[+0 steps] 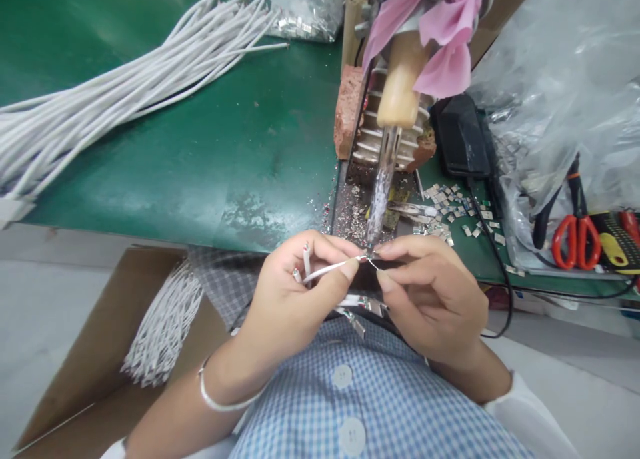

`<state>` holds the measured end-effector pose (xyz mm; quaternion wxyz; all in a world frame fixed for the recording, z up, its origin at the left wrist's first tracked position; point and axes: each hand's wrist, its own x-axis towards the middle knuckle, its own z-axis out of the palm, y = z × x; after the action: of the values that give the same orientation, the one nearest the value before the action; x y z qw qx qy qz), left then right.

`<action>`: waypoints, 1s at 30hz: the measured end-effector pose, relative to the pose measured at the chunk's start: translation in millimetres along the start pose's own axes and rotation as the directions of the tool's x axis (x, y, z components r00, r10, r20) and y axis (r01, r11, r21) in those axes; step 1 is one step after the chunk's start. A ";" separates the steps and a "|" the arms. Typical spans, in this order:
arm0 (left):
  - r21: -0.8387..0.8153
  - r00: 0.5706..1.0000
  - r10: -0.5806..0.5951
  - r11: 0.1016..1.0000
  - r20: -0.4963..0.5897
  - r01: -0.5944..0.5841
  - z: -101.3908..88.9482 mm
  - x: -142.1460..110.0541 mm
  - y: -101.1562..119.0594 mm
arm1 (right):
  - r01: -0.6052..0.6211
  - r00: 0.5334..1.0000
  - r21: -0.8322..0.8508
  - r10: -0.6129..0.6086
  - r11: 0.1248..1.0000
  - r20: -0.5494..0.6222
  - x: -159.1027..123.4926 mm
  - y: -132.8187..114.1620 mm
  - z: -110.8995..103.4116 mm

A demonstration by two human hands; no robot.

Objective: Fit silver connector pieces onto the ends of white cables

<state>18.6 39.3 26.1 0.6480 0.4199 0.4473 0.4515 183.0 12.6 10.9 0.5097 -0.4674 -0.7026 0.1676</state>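
Observation:
My left hand (295,292) is closed in a pinch on a thin white wire (327,270), with other wire ends poking up between its fingers. My right hand (430,299) is closed too, its fingertips pinching a fine strand at the wire's end (373,262), just under the tip of a soldering iron (383,192). The iron has a wooden handle (400,89) wrapped with pink cloth and points down toward my hands. More wires with small metal terminals (367,307) hang below my hands.
A large bundle of white wires (125,79) lies on the green table (225,152). Small metal terminals (450,209) are scattered by a black box (460,136). Red-handled scissors (575,236) lie right. A cardboard box (75,352) holds cut wires (160,332).

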 end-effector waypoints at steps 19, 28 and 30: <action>0.021 1.000 -0.005 1.000 0.011 0.004 -2.5 1.2 1.1 | 0.014 1.000 0.001 -0.014 1.000 0.016 -2.2 -1.0 1.7; 0.036 0.999 0.024 0.999 0.036 -0.025 -1.0 0.8 1.2 | 0.010 1.000 -0.024 -0.011 1.000 -0.026 -0.8 -2.0 1.2; 0.036 0.998 0.034 0.999 0.045 -0.036 -1.5 1.0 0.3 | 0.014 0.999 -0.028 -0.015 1.000 -0.031 -0.4 -1.7 1.4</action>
<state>17.3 40.6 25.8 0.6420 0.4492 0.4336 0.4450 181.0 11.8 11.3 0.5154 -0.4717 -0.7002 0.1469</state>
